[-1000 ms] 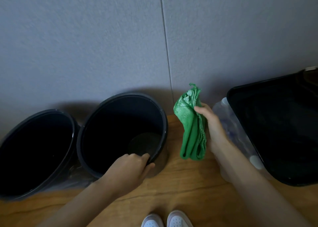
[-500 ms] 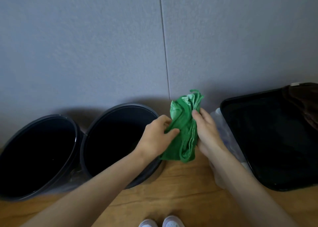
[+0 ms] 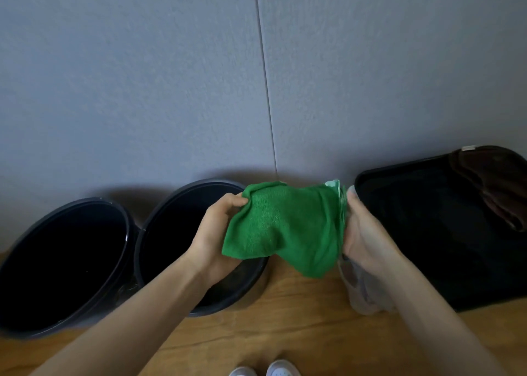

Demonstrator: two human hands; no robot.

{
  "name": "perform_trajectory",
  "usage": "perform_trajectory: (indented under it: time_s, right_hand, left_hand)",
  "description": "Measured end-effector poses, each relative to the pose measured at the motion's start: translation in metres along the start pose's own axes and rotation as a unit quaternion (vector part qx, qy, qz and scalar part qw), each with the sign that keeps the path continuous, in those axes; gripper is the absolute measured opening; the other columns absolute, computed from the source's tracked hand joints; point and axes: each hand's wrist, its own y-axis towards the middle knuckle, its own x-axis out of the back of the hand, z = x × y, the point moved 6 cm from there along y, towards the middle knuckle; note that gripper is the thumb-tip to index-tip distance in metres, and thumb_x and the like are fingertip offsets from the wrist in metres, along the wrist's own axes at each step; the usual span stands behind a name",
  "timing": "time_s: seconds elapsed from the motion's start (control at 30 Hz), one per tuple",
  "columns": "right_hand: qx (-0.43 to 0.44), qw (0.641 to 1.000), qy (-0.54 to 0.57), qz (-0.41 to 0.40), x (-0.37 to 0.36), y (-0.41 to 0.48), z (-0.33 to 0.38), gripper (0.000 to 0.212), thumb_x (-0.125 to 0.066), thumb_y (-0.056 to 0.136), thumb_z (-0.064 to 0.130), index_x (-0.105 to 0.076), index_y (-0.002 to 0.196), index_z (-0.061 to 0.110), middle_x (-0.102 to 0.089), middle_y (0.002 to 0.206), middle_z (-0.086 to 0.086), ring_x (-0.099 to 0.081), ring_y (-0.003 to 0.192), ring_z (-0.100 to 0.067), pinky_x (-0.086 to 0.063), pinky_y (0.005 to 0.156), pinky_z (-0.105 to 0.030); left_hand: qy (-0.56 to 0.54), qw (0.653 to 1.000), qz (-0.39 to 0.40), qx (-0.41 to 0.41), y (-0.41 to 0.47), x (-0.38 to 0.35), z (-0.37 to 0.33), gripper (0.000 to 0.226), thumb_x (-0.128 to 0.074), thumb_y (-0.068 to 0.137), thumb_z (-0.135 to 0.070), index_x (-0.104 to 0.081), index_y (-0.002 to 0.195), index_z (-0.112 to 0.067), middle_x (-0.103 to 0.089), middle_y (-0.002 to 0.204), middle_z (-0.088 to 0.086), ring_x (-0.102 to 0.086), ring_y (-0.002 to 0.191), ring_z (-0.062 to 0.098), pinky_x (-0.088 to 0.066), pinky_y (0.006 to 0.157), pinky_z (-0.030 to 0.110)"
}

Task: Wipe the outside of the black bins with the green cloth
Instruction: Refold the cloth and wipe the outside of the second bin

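On my feed the left hand and right hand are bare, and both forearms run uncovered to the frame's lower edge. At the very bottom I see the rounded toes of a pair of white shoes, side by side.

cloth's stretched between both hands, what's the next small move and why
Probably lower the cloth onto the outer wall of the middle bin and start wiping. The left hand and right hand each grip an end, holding it spread in the air beside that bin's rim, and it touches no bin yet.
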Motion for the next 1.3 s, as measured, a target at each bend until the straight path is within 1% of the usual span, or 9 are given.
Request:
perform_trajectory:
  time_s: [0.17, 0.23, 0.4, 0.53, 0.77, 0.9, 1.03, 1.1, 1.3]
  right_hand:
    - [-0.028, 0.988, 0.125, 0.085, -0.025, -0.029, -0.008, 0.052, -0.093, 0.033, 0.026, -0.077, 0.079, 0.008, -0.074, 0.088, -0.014, -0.072, 0.076, -0.025, -0.057, 0.057, -0.033]
    - [0.005, 0.99, 0.141, 0.028, -0.022, -0.031, -0.002, 0.014, -0.078, 0.057, 0.023, -0.076, 0.062, 0.01, -0.073, 0.07, -0.009, -0.07, 0.06, -0.02, -0.055, 0.05, -0.027]
    - [0.037, 0.989, 0.142, 0.028, -0.028, -0.036, 0.015, 0.028, -0.063, 0.072, 0.016, -0.07, 0.046, 0.009, -0.067, 0.053, -0.005, -0.065, 0.045, -0.014, -0.049, 0.04, -0.018]
    - [-0.01, 0.992, 0.105, 0.067, -0.03, -0.027, 0.008, 0.062, -0.091, 0.033, 0.04, -0.075, 0.081, 0.005, -0.074, 0.082, -0.013, -0.072, 0.072, -0.021, -0.056, 0.061, -0.026]
    - [0.152, 0.95, -0.254, -0.1, -0.008, -0.018, 0.013, 0.038, -0.059, 0.083, 0.048, -0.059, 0.112, 0.024, -0.065, 0.117, -0.002, -0.06, 0.109, -0.015, -0.045, 0.1, -0.042]
    - [-0.056, 0.997, -0.02, 0.042, -0.035, -0.027, -0.019, 0.058, -0.033, 0.086, 0.064, -0.061, 0.115, 0.023, -0.066, 0.118, -0.009, -0.061, 0.11, -0.024, -0.045, 0.095, -0.046]
    - [-0.084, 0.984, 0.134, 0.078, -0.045, -0.033, -0.026, 0.056, -0.054, 0.078, 0.05, -0.062, 0.116, 0.01, -0.067, 0.115, -0.015, -0.065, 0.105, -0.025, -0.049, 0.089, -0.039]
    - [-0.072, 0.987, 0.124, 0.075, -0.042, -0.035, -0.025, 0.044, -0.058, 0.077, 0.037, -0.067, 0.109, 0.009, -0.07, 0.108, -0.015, -0.069, 0.096, -0.026, -0.056, 0.079, -0.039]
    - [-0.052, 0.996, 0.047, -0.059, -0.003, -0.022, -0.029, 0.032, -0.057, 0.083, 0.01, -0.061, 0.115, 0.007, -0.07, 0.105, -0.014, -0.069, 0.088, -0.027, -0.055, 0.064, -0.036]
  left_hand:
    - [-0.003, 0.999, -0.002, 0.051, 0.004, -0.002, 0.008, 0.022, -0.048, 0.072, -0.021, -0.064, 0.076, -0.007, -0.059, 0.074, 0.01, -0.056, 0.063, 0.021, -0.044, 0.062, 0.03]
    - [0.101, 0.991, -0.04, 0.08, 0.009, 0.006, 0.019, 0.022, -0.054, 0.074, -0.029, -0.058, 0.086, -0.011, -0.056, 0.084, 0.01, -0.054, 0.069, 0.021, -0.043, 0.062, 0.029]
    - [0.225, 0.974, -0.013, 0.025, 0.017, -0.008, 0.028, 0.067, -0.062, 0.07, -0.053, -0.052, 0.124, -0.013, -0.065, 0.12, 0.004, -0.065, 0.107, 0.02, -0.051, 0.094, 0.039]
    - [0.094, 0.994, 0.03, 0.049, 0.014, -0.029, 0.025, 0.056, -0.058, 0.078, -0.041, -0.057, 0.124, -0.009, -0.066, 0.121, 0.009, -0.064, 0.11, 0.023, -0.053, 0.09, 0.035]
    - [0.055, 0.998, 0.012, -0.024, 0.012, -0.035, 0.019, 0.029, -0.051, 0.092, -0.021, -0.058, 0.117, -0.008, -0.07, 0.101, 0.01, -0.069, 0.086, 0.021, -0.058, 0.075, 0.032]
    - [0.109, 0.993, 0.026, -0.019, 0.015, -0.049, 0.023, 0.022, -0.05, 0.094, -0.024, -0.061, 0.11, -0.014, -0.069, 0.089, 0.006, -0.066, 0.074, 0.017, -0.056, 0.066, 0.031]
    - [0.123, 0.992, 0.032, 0.014, 0.017, -0.057, 0.023, 0.032, -0.047, 0.095, -0.024, -0.056, 0.121, -0.007, -0.067, 0.1, 0.009, -0.066, 0.087, 0.021, -0.056, 0.076, 0.03]
    - [0.258, 0.966, 0.01, -0.007, 0.021, -0.051, 0.016, 0.03, -0.051, 0.094, -0.023, -0.058, 0.118, -0.005, -0.067, 0.108, 0.012, -0.066, 0.097, 0.025, -0.055, 0.086, 0.035]
    - [0.629, 0.739, -0.136, -0.201, 0.022, -0.007, -0.01, 0.03, -0.062, 0.085, -0.035, -0.059, 0.103, -0.011, -0.064, 0.095, -0.001, -0.061, 0.086, 0.012, -0.051, 0.075, 0.017]
